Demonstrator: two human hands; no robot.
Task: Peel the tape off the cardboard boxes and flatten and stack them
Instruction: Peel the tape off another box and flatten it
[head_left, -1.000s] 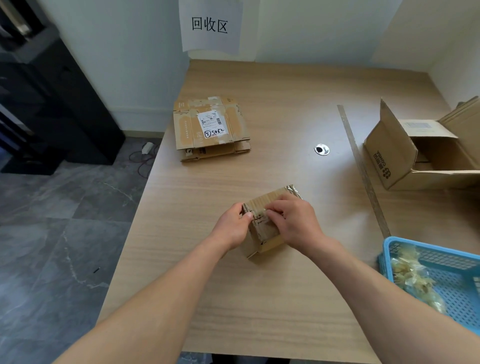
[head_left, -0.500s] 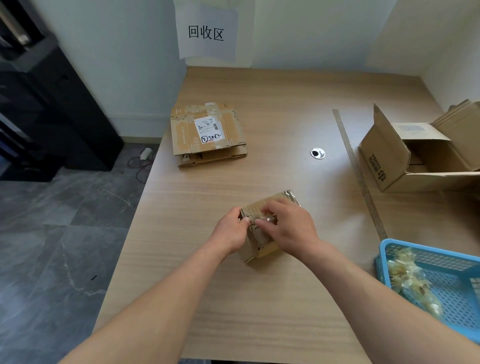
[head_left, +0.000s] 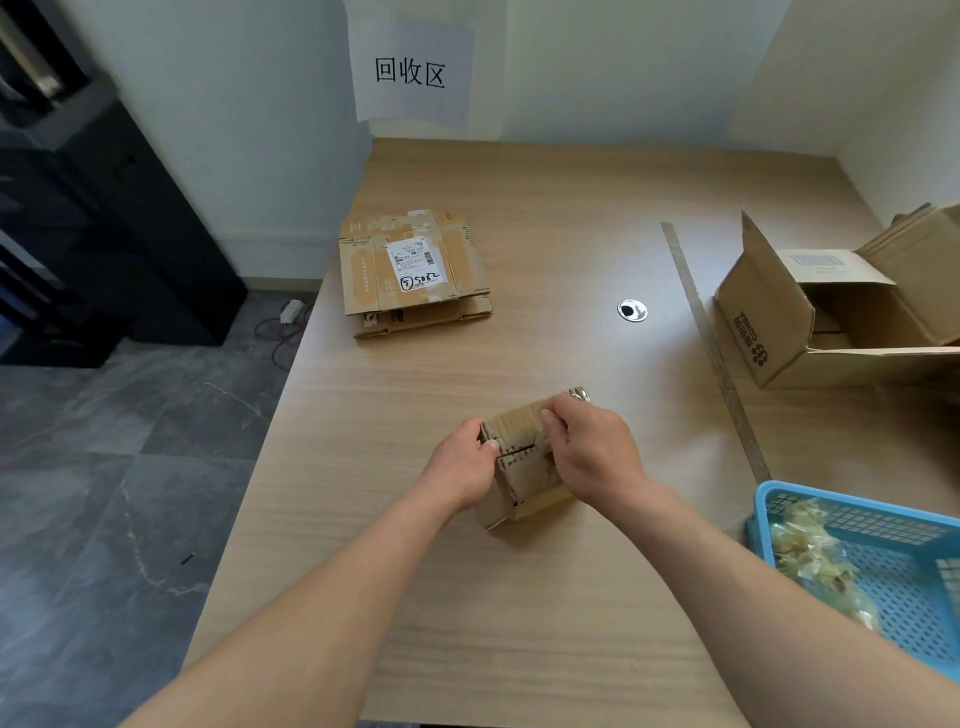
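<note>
Right hand (head_left: 592, 457) moved up box (head_left: 522, 428), left hand (head_left: 460, 467) opposite

Bare surface (head_left: 561, 218) lies open ahead, between the flattened stack (head_left: 363, 275) at left and the open carton (head_left: 758, 317) at right; the blue basket (head_left: 883, 525) blocks the near right.

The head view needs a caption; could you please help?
Left hand and right hand grip a small cardboard box; flattened boxes sit stacked beyond.

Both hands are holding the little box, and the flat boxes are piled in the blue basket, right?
Not quite. The left hand and right hand do hold the little box, but the flat boxes are piled on the table, not in the blue basket. The head view shows it.
</note>
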